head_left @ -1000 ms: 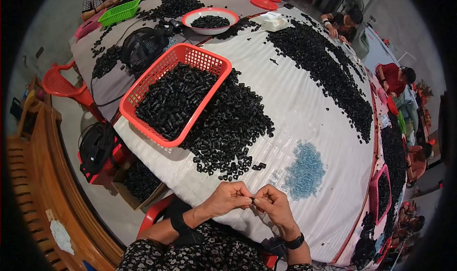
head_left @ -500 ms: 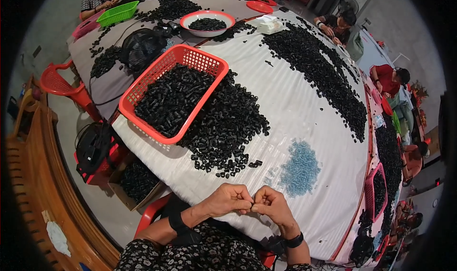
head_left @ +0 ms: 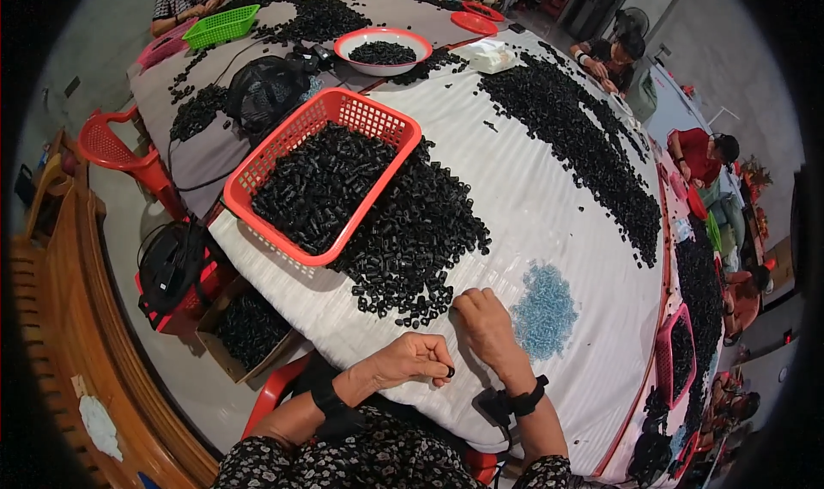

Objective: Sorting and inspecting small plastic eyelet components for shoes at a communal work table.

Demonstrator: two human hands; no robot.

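My left hand (head_left: 410, 358) is closed in a pinch above the white cloth near the table's front edge. A small black cylindrical plastic piece (head_left: 450, 372) sticks out between its thumb and forefinger. My right hand (head_left: 487, 324) reaches forward with curled fingers, its fingertips at the near right edge of a pile of black plastic pieces (head_left: 416, 231). What these fingers hold, if anything, is hidden. Just right of that hand lies a heap of small clear bluish pieces (head_left: 546, 310). A red plastic basket (head_left: 378, 199) full of black pieces stands left of the black pile.
Another long spread of black pieces (head_left: 584, 137) covers the cloth at the far right. Farther back are a red-rimmed white basin (head_left: 383, 36), a green basket (head_left: 221, 27) and a dark mesh fan (head_left: 266, 94). Other people sit around the table. A red chair (head_left: 129, 150) stands left.
My hands were together at the fingertips and are now apart. The right one has moved forward to the black pile; the left stays near the edge with a black piece.
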